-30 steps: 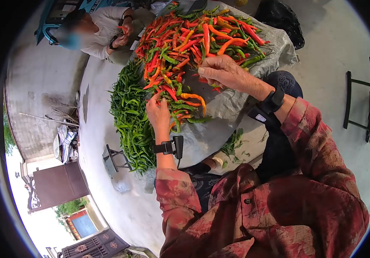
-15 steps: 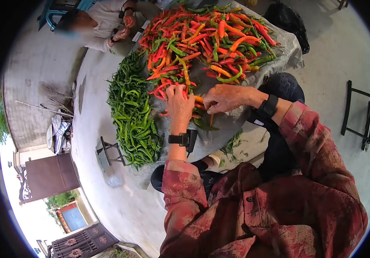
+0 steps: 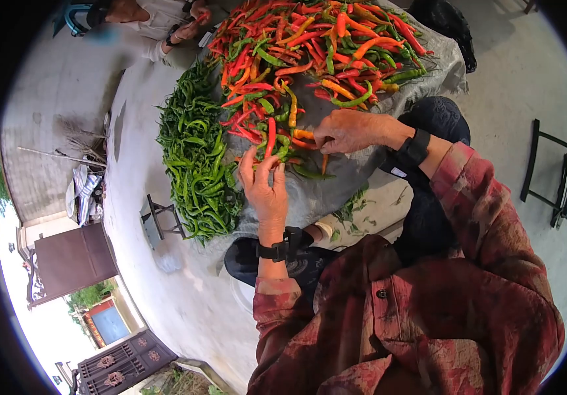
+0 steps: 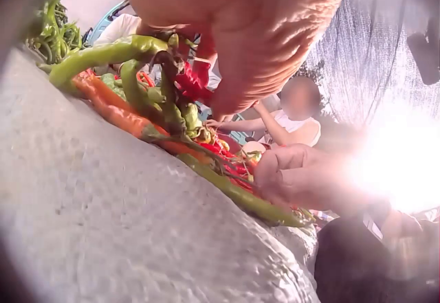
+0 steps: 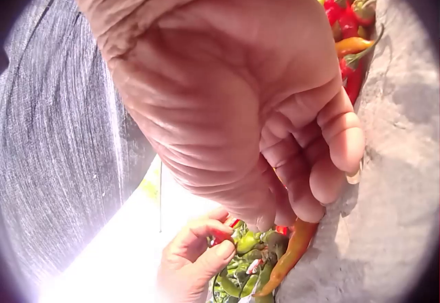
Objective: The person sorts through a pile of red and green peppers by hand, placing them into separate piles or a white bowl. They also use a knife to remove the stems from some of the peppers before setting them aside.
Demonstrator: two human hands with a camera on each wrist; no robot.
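My left hand point(image 3: 267, 191) pinches a red chili pepper point(image 3: 271, 135) at the near end of the mixed pile, fingertips among green chilies point(image 4: 110, 55). Close to its right, my right hand point(image 3: 352, 131) has its fingers curled over a curved orange chili pepper point(image 5: 292, 255). One end of that pepper shows left of the knuckles, the other below them; its middle is hidden. Beside the hands lies a long green chili point(image 3: 311, 173). The large heap of red, orange and green chilies point(image 3: 296, 39) spreads beyond both hands on a grey plastic sheet point(image 3: 349, 181).
A separate heap of green chilies point(image 3: 194, 158) lies on the left. Across the sheet, another person point(image 3: 165, 23) handles chilies. A black plastic bag point(image 3: 448, 29) stands at the far right, a folding chair point(image 3: 563, 174) nearer. A small stool point(image 3: 161, 220) stands beyond the green heap.
My right hand has come down from over the big heap onto the nearer peppers and stayed there. The left hand has drawn back slightly, with the red chili upright in its fingers.
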